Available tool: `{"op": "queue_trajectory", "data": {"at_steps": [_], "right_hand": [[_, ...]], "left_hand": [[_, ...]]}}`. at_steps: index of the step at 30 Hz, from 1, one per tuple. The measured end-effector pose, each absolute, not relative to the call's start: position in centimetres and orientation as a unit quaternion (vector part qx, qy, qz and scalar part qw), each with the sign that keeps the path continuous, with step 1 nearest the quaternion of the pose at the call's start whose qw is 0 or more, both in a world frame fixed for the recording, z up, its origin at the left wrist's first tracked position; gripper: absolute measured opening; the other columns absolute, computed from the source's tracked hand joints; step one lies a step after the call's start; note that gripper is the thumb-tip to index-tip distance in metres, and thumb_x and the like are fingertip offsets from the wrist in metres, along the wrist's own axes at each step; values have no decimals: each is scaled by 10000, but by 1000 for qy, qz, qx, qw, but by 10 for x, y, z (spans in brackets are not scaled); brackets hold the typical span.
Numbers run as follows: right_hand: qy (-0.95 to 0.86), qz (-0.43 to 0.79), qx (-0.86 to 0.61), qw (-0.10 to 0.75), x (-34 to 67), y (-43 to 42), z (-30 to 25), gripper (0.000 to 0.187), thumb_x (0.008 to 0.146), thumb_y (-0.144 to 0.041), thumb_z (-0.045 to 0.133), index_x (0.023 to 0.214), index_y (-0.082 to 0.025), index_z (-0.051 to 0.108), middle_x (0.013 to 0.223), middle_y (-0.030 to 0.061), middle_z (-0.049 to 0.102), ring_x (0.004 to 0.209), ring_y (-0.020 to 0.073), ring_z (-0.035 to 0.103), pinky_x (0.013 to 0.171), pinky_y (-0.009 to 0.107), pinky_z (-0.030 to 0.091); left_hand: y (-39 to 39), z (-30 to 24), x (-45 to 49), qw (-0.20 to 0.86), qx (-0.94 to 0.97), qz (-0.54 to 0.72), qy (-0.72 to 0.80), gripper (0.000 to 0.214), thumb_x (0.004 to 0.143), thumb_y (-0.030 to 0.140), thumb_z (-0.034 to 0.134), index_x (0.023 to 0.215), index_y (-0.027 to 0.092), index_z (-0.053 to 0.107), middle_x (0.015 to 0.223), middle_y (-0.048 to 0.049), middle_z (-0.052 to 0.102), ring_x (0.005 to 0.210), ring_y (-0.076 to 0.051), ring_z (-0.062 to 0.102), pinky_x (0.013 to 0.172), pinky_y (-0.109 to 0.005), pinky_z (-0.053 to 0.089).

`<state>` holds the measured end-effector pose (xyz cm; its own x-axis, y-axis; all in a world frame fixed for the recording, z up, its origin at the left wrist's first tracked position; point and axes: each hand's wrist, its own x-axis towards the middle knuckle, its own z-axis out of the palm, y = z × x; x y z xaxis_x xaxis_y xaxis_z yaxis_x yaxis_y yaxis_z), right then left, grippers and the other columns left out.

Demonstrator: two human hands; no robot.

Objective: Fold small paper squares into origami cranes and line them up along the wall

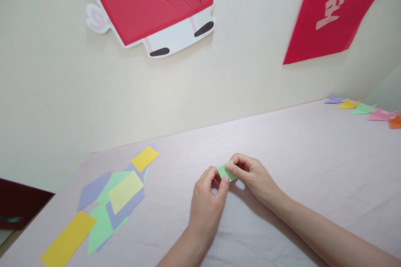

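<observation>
Small green paper observed between the two hands, near the middle of the tabletop. The left edge of the paper is gripped by the fingers of the left hand, the thumb being set against its near edge. The right part is pinched by the fingers of the right hand, the thumb being laid across the face. The paper is thus grasped from both sides; contact behind it cannot be made out.

To the left, loose sheets are spread in an overlapping group. A large yellow sheet is placed nearest, partly over a green sheet. A pale yellow sheet is laid over green and purple ones, and a small yellow sheet is seen at the far end.

At far right, five folded paper pieces are lined up: purple, yellow, green, pink, orange, the last being cut by the view. On the wall, a white-edged red panel and a red sheet with pale lettering are mounted.
</observation>
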<state>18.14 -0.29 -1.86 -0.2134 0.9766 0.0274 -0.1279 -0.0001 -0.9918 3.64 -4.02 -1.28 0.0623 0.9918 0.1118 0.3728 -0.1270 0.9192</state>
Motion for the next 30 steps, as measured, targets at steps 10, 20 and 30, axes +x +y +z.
{"op": "queue_trajectory", "data": {"at_steps": [10, 20, 30], "right_hand": [[-541, 575, -406, 460, 179, -6, -19, 418, 757, -550, 684, 654, -179, 521, 608, -43, 462, 592, 115, 405, 569, 244, 330], [-540, 532, -428, 492, 180, -7, -21, 348, 824, -479, 630, 678, -183, 517, 634, -41, 459, 613, 120, 410, 577, 246, 343], [-625, 482, -436, 431, 186, -5, -19, 139, 874, -313, 561, 835, -192, 618, 747, -4, 567, 706, 158, 515, 655, 282, 402]], "left_hand": [[-37, -14, 32, 413, 581, 461, 528, 425, 969, 474, 428, 646, 201, 386, 624, 49, 352, 606, -122, 345, 566, -231, 287], [-42, -6, 39, 458, 590, 416, 519, 255, 921, 357, 517, 736, 183, 544, 678, 24, 544, 655, -143, 505, 626, -234, 376], [-50, -2, 28, 284, 702, 295, 583, 298, 954, 300, 450, 673, 202, 471, 715, -1, 549, 745, -194, 506, 709, -314, 379]]}}
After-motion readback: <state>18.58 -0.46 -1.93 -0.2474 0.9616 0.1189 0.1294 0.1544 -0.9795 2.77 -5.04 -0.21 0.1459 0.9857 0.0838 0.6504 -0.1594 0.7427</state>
